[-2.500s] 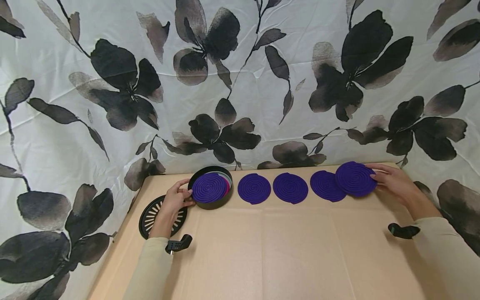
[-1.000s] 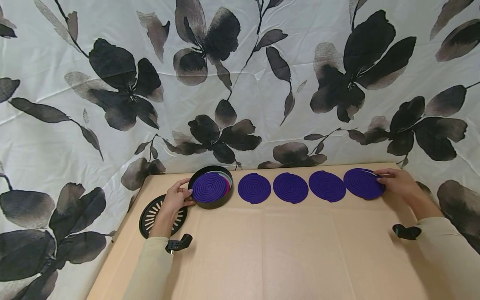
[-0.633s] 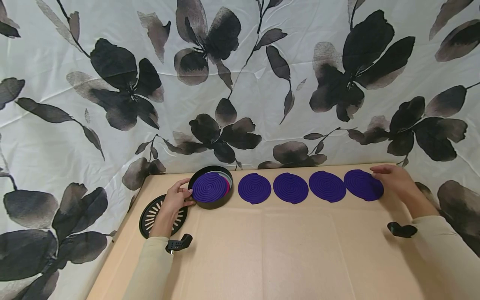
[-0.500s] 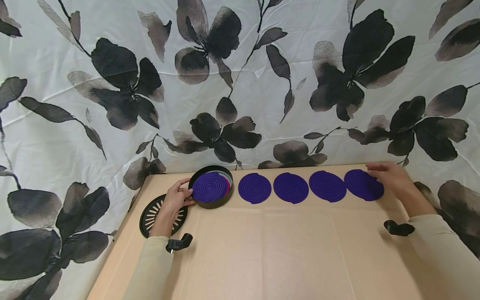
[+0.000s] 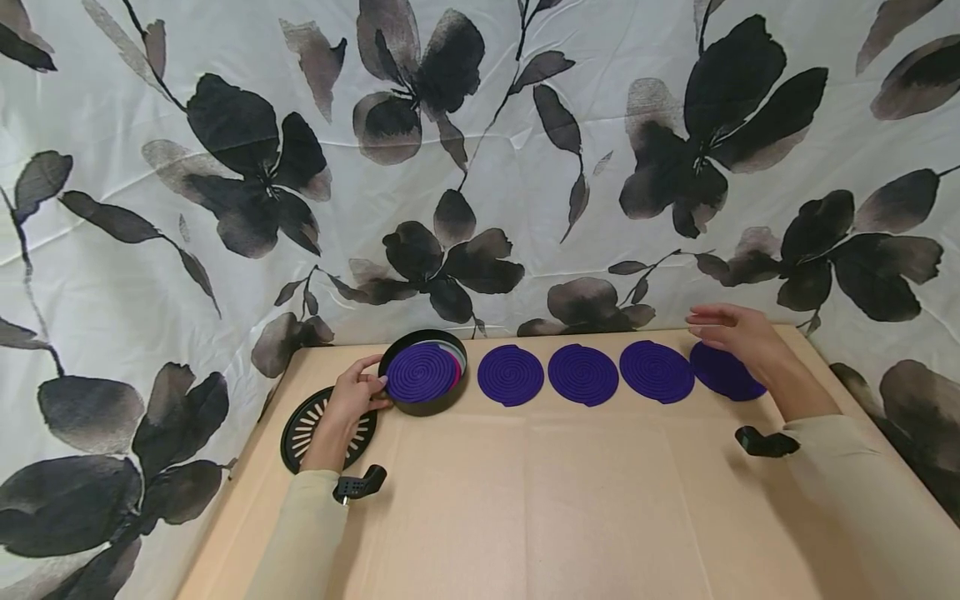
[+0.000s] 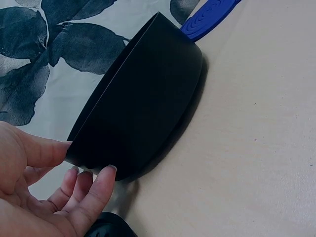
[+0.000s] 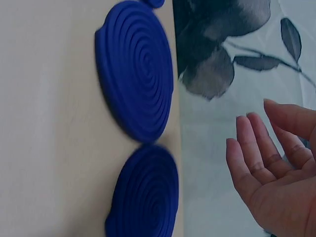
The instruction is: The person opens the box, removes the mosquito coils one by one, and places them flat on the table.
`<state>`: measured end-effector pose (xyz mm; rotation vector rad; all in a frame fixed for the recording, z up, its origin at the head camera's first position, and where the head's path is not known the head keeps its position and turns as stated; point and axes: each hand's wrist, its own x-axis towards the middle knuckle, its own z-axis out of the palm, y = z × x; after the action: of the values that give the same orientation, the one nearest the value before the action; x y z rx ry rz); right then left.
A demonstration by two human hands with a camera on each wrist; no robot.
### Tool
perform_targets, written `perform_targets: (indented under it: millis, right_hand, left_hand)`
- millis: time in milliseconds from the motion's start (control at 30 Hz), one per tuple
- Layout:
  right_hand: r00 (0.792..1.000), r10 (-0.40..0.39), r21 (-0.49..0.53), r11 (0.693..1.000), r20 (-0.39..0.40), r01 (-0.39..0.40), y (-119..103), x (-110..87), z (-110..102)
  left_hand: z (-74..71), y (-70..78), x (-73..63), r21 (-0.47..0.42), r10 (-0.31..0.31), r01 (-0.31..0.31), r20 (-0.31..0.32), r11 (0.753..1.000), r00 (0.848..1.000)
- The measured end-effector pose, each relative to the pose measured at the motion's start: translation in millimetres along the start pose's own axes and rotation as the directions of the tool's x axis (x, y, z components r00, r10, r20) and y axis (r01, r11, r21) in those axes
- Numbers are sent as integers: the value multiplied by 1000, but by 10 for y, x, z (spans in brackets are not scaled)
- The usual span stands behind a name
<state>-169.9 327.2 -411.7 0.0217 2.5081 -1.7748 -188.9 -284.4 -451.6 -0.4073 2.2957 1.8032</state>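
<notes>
My left hand [image 5: 358, 398] grips the left side of a black round holder [image 6: 143, 94], thumb at the rim and fingertips at its wall. Inside the holder a purple spiral coaster [image 5: 421, 372] lies on top, with pink and pale edges showing under it. My right hand [image 5: 735, 337] is raised with nothing in it, over the far edge of the rightmost purple coaster [image 5: 722, 375], which it partly hides in the head view. Its fingers are loosely bent in the right wrist view. Left of that coaster, another purple coaster [image 7: 138, 71] lies flat, almost touching it.
Two more purple coasters, one nearer the holder [image 5: 511, 376] and one beside it [image 5: 582, 375], lie in the same row along the table's back edge. A black slotted disc [image 5: 300, 433] lies under my left wrist. A floral cloth [image 5: 562, 167] hangs behind the table [image 5: 540, 500].
My right hand laid a purple coaster at the right end of the row, let go of it, then rose and moved left. My left hand stayed at the holder.
</notes>
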Motion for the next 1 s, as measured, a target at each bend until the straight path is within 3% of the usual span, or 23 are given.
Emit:
perform_targets:
  millis: [200,267,567,1000]
  right_hand:
    - [999,-15,-154,988,36,21,-139,136,187]
    - [998,-23,-161,986,55,32,-195,170,259]
    - [985,-92,-83,991,143,105,-404,303,588]
    - [968,-104,69,994,229,90,-595,489,1150]
  left_hand:
    - [19,11,3,-3,-7,7,-8,1000,1000]
    - [25,16,-1,-3,-7,7,-12,1000,1000]
    - [49,23,14,-13,-21,21,-21,1000,1000]
    - [58,5,32,-24,-24,23,-25,999,999]
